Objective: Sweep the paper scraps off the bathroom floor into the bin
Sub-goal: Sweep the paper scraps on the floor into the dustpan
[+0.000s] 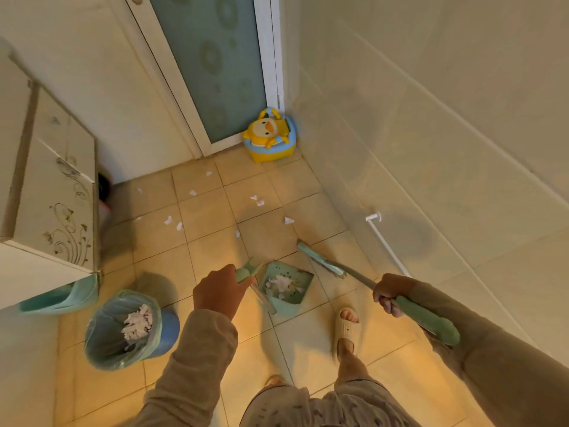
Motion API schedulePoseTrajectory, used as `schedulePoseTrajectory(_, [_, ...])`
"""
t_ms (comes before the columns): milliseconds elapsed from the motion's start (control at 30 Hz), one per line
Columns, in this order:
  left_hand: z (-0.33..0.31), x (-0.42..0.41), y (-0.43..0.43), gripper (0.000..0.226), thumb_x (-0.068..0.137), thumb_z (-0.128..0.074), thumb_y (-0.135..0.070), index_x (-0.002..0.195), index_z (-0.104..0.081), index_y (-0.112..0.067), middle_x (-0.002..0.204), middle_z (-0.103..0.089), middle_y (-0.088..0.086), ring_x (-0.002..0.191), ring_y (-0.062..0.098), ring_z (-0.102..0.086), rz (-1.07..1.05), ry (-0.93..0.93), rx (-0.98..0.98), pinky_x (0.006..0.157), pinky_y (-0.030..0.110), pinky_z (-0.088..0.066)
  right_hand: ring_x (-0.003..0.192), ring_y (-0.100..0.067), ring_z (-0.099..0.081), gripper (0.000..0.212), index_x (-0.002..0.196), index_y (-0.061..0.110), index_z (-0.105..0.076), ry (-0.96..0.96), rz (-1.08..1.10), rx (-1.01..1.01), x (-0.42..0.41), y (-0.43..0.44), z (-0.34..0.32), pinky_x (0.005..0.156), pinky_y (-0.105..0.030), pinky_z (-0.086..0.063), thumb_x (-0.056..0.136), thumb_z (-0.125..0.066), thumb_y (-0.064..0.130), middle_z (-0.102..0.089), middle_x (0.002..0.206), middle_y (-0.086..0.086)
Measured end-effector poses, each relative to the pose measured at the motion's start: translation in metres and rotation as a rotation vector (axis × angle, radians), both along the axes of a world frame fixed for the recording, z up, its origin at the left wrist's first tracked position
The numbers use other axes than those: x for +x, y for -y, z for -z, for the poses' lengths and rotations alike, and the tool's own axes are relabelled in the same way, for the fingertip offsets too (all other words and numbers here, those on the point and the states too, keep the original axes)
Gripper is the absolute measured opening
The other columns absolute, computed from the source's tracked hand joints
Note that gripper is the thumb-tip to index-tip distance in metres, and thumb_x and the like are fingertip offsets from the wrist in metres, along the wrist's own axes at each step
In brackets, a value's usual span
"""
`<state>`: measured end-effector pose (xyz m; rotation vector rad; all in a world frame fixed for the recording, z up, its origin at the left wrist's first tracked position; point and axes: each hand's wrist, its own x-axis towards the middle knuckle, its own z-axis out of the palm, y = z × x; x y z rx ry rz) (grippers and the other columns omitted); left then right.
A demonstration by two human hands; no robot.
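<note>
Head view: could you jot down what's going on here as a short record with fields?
place: tiled bathroom floor
left hand: holds the dustpan handle
dustpan: on the floor, paper scraps inside
right hand: grips the broom handle
broom head: low, just beyond the dustpan
bin: lined with a bag, left of the dustpan, paper already in it
loose scraps: several scattered farther out, toward the door
corner: yellow potty by the door
left edge: cabinet
</note>
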<state>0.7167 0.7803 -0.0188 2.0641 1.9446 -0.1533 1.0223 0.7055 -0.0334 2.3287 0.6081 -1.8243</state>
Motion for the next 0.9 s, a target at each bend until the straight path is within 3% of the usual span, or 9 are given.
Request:
schedulePoseTrajectory(233, [-0.001, 0.043, -0.045, 0.037, 0.085, -0.053, -0.052, 0.085, -0.06, -0.016, 0.083, -0.07, 0.007, 0.071, 0.024, -0.058, -0.156, 0.018, -0.001, 0.062, 0.027, -0.043, 0.018, -0.011, -0.036, 0.044, 0.042, 0.005, -0.042, -0.01, -0.088, 0.084, 0.072, -0.082, 0.003, 0.032, -0.008, -0.032, 0.085, -0.04, -0.004, -0.038, 0.023, -0.002])
schedulePoseTrajectory(400, [-0.007, 0.068, -0.077, 0.043, 0.088, -0.045, -0.056, 0.096, -0.059, -0.016, 0.09, -0.069, 0.007, 0.083, 0.028, -0.065, -0.159, -0.05, -0.051, 0.075, 0.033, -0.054, 0.017, -0.007, -0.041, 0.029, 0.058, 0.007, -0.043, -0.003, -0.12, 0.183, 0.104, -0.137, 0.0, 0.028, -0.007, -0.033, 0.085, -0.044, -0.003, -0.046, 0.023, 0.002])
schedulePoseTrajectory(567, [-0.008, 0.075, -0.108, 0.045, 0.089, -0.044, -0.055, 0.098, -0.059, -0.014, 0.091, -0.069, 0.009, 0.083, 0.029, -0.064, -0.215, -0.043, -0.067, 0.075, 0.033, -0.052, 0.014, -0.01, -0.035, 0.037, 0.054, 0.006, -0.037, 0.053, -0.253, 0.134, 0.105, -0.197, -0.013, 0.032, -0.006, -0.031, 0.089, -0.037, -0.005, -0.037, 0.02, -0.001])
schedulePoseTrajectory(900, [-0.011, 0.074, -0.168, 0.042, 0.088, -0.047, -0.054, 0.096, -0.06, -0.015, 0.094, -0.07, 0.007, 0.086, 0.028, -0.064, -0.253, -0.02, -0.102, 0.07, 0.029, -0.046, 0.011, -0.009, -0.034, 0.04, 0.055, 0.007, -0.04, 0.127, -0.299, 0.103, 0.091, -0.268, -0.021, 0.031, -0.009, -0.03, 0.095, -0.037, 0.001, -0.037, 0.017, -0.002])
